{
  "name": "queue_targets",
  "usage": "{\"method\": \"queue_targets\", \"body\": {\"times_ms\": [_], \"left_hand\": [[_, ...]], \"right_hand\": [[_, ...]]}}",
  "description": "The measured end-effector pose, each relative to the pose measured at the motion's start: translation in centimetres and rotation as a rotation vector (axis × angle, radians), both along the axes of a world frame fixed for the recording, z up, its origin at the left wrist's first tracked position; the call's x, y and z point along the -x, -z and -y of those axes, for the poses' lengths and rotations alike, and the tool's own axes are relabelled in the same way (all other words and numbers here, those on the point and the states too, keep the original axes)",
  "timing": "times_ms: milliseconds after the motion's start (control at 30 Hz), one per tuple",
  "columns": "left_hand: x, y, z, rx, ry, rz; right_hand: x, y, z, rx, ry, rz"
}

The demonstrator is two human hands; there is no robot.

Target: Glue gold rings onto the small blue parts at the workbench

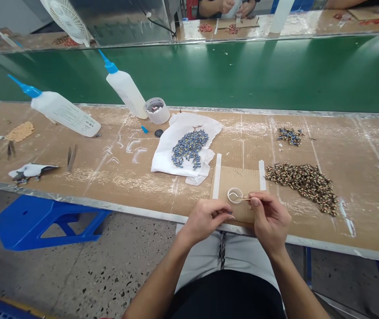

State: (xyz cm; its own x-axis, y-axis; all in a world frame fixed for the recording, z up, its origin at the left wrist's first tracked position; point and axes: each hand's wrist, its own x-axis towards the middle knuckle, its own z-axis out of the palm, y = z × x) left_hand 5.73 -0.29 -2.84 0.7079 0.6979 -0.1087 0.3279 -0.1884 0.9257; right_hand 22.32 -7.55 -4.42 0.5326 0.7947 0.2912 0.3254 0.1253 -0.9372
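Observation:
My left hand (pixel 205 217) is closed in a pinch at the near edge of the bench, holding something small and blue that I cannot make out. My right hand (pixel 269 217) pinches a thin wooden stick (pixel 244 199) whose tip reaches into a small clear round dish (pixel 235 195). The dish sits on a square of cardboard (pixel 239 179) taped down with two white strips. A heap of small blue parts (pixel 189 148) lies on white paper (pixel 176 137) to the left. A pile of brown and cream ring parts (pixel 304 179) lies to the right.
Two white squeeze bottles with blue nozzles (pixel 64 113) (pixel 126 91), a tape roll (pixel 157 110), tweezers (pixel 71 157) and a small fan (pixel 66 20) are on the left. A green conveyor belt (pixel 242 73) runs behind. Another person's hands (pixel 236 6) work across it. A blue stool (pixel 43 221) stands below.

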Motion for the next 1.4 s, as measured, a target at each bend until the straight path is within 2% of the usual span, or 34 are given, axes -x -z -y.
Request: {"method": "queue_targets", "body": {"times_ms": [133, 233, 300, 400, 500, 600, 867, 1167, 1300, 1400], "left_hand": [[0.3, 0.2, 0.0, 0.053, -0.007, 0.035], [0.5, 0.2, 0.0, 0.125, -0.032, 0.079], [0.7, 0.3, -0.1, 0.195, -0.066, 0.120], [1.0, 0.4, -0.3, 0.309, -0.094, 0.188], [1.2, 0.5, -0.5, 0.388, -0.095, 0.241], [1.3, 0.4, -0.5, 0.400, -0.110, 0.241], [1.1, 0.9, 0.2, 0.318, -0.145, 0.223], [0.8, 1.0, 1.3, 0.201, -0.240, 0.271], [0.8, 0.8, 3.1, 0.115, -0.288, 0.274], [0.7, -0.3, 4.9, 0.029, -0.274, 0.270]], "right_hand": [[0.3, -0.7, -1.2, 0.021, -0.059, 0.198], [-0.5, -0.9, -1.3, 0.035, -0.103, 0.312], [-2.1, -0.7, -1.1, 0.047, -0.035, 0.357], [-5.4, -0.2, -0.9, 0.174, 0.103, 0.457], [-7.8, 0.2, -1.1, 0.286, 0.084, 0.561], [-8.4, 0.4, -1.8, 0.310, 0.010, 0.652], [-8.3, 0.2, -2.2, 0.319, -0.070, 0.896], [-8.9, -1.4, -1.8, 0.359, -0.284, 0.699], [-8.7, -2.0, -1.4, 0.333, -0.336, 0.610], [-8.1, -2.5, 0.1, 0.314, -0.330, 0.523]]}}
